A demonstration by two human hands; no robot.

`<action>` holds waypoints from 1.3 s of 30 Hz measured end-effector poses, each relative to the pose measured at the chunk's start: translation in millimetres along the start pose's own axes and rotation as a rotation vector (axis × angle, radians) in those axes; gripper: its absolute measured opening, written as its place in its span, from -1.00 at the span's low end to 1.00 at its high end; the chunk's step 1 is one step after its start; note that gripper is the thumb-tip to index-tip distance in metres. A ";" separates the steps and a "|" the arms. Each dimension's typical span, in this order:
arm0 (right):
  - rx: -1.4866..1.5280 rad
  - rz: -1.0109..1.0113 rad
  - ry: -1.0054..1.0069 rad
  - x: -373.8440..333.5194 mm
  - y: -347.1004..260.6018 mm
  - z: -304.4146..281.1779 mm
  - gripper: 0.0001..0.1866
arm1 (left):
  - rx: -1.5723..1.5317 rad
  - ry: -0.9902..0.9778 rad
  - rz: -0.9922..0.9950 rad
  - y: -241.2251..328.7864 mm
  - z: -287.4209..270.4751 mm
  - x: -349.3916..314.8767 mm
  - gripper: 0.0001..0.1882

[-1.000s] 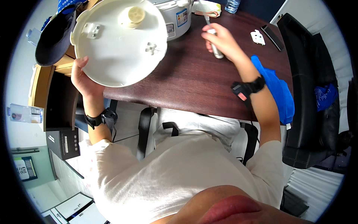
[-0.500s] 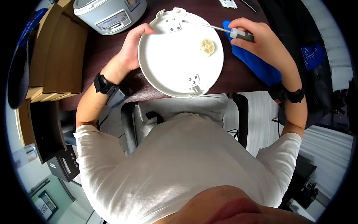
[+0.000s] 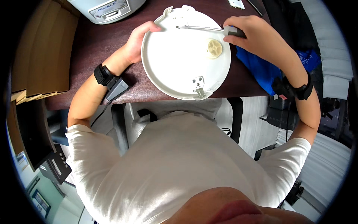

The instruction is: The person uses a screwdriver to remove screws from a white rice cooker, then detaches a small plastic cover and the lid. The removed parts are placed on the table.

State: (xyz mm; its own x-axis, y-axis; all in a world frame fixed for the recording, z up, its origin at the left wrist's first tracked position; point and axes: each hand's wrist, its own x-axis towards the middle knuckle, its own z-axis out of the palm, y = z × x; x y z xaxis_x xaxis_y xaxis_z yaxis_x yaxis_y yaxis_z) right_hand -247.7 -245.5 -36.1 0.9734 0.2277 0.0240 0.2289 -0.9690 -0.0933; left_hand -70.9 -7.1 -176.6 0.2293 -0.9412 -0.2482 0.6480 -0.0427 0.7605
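My left hand (image 3: 140, 42) grips the left rim of a round white plastic lid (image 3: 171, 59), thumb over the edge and fingers hidden beneath. The lid lies tilted above the table's front edge, inner face up. My right hand (image 3: 261, 37) is closed round the grey and black handle of a screwdriver (image 3: 232, 31). Its shaft points left across the lid, with the tip by the upper rim near small holes; whether it touches, I cannot tell. A yellowish round knob (image 3: 214, 47) sits on the lid's right side. Near the lower rim is a small bracket with screws (image 3: 198, 82).
A pale blue rice cooker body (image 3: 108, 13) stands at the far left of the dark table (image 3: 89, 56). Cardboard boxes (image 3: 48, 56) flank it. Blue cloth (image 3: 257, 71) lies under my right forearm. A small white part (image 3: 236, 4) is at the back; a black device (image 3: 118, 89) sits by my left wrist.
The lid has shifted slightly right in view. The screwdriver has swung flatter, its tip now lower and further left on the lid. Both hands keep their hold.
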 end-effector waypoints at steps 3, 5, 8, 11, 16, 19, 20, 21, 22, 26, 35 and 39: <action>-0.052 0.023 -0.021 3.9 -3.4 -1.4 -0.71 | -0.030 -0.046 0.024 -5.2 -6.8 1.3 -0.48; -0.072 0.004 -0.016 5.1 -3.5 -4.1 -0.71 | -0.011 -0.031 0.023 -3.2 -3.1 -0.7 -0.47; -0.094 0.009 -0.025 5.8 -2.8 -7.9 -0.72 | -0.003 0.000 0.022 -0.4 2.5 -2.6 -0.47; -0.133 0.000 -0.032 6.1 -2.1 -8.0 -0.73 | 0.055 0.020 0.031 1.0 6.3 -4.6 -0.46; -0.134 0.002 -0.044 8.0 -7.8 -13.3 -0.74 | 0.061 0.025 0.052 -0.1 3.9 -4.6 -0.43; -0.136 -0.024 -0.026 6.1 -5.3 -11.9 -0.75 | 0.034 0.027 0.042 -1.3 4.9 -4.1 -0.44; -0.134 -0.032 -0.024 6.0 -4.7 -11.5 -0.76 | 0.024 0.033 0.040 -0.8 5.8 -5.1 -0.45; -0.133 -0.042 -0.023 5.7 -4.6 -11.8 -0.76 | 0.039 0.014 0.051 -0.1 5.8 -5.8 -0.46; -0.130 -0.046 -0.027 4.9 -5.1 -14.8 -0.76 | 0.053 -0.004 0.063 0.9 5.2 -6.4 -0.46; -0.100 -0.016 0.048 1.9 -17.4 -40.1 -0.77 | 0.395 0.028 0.368 25.1 25.5 -24.3 -0.46; -0.112 0.031 0.329 -6.4 -40.9 -29.9 -0.70 | 0.781 0.291 0.703 76.2 19.6 -49.5 -0.18; -0.188 -0.013 0.509 -1.3 -34.5 -18.3 -0.69 | 0.929 0.242 0.665 94.8 37.0 -44.2 -0.17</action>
State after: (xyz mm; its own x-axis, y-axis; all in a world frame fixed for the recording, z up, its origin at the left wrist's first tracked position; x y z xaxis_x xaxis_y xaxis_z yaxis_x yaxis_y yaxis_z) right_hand -257.0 -214.1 -14.7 0.8360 0.2094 0.5072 0.1912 -0.9776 0.0884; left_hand -46.5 18.0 -71.4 0.5209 -0.7862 0.3326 -0.4101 0.1113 0.9052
